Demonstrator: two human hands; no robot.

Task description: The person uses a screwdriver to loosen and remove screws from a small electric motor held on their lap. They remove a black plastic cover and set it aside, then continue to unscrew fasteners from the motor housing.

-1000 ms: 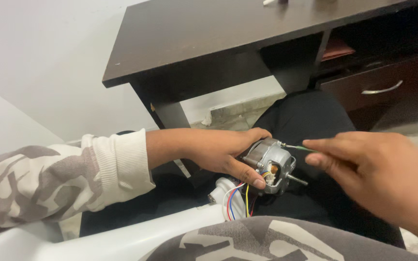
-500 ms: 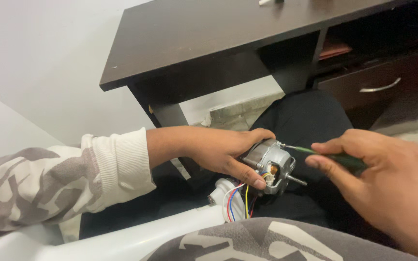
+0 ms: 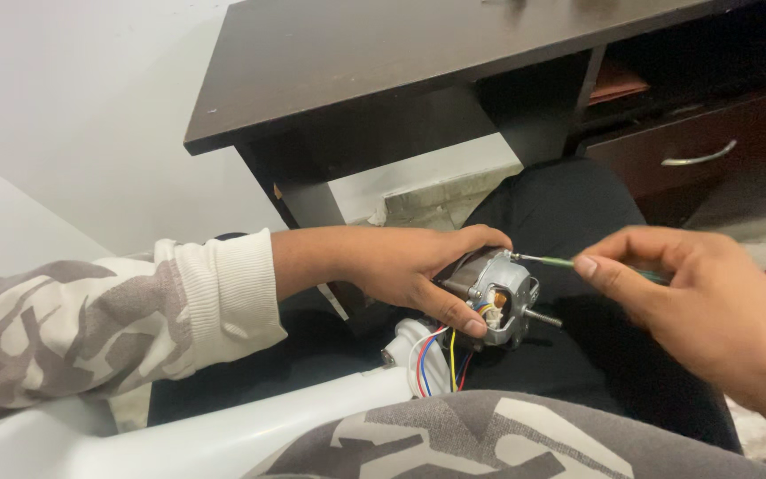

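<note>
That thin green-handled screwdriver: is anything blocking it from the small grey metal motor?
Nothing visible does. The green-handled screwdriver, held by the right hand, already has its tip at the grey metal motor, which the left hand grips.

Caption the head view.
Left hand grips a grey metal electric motor; right hand holds a thin green-handled screwdriver against it.

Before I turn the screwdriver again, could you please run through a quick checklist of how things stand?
1. Left hand grips the small electric motor: ok.
2. Right hand pinches the green-handled screwdriver: ok.
3. Screwdriver tip meets the motor's top corner: ok; seated in a screw: cannot tell.
4. Coloured wires away from the tip: ok.
5. Left thumb clear of the motor's shaft: ok.
</note>
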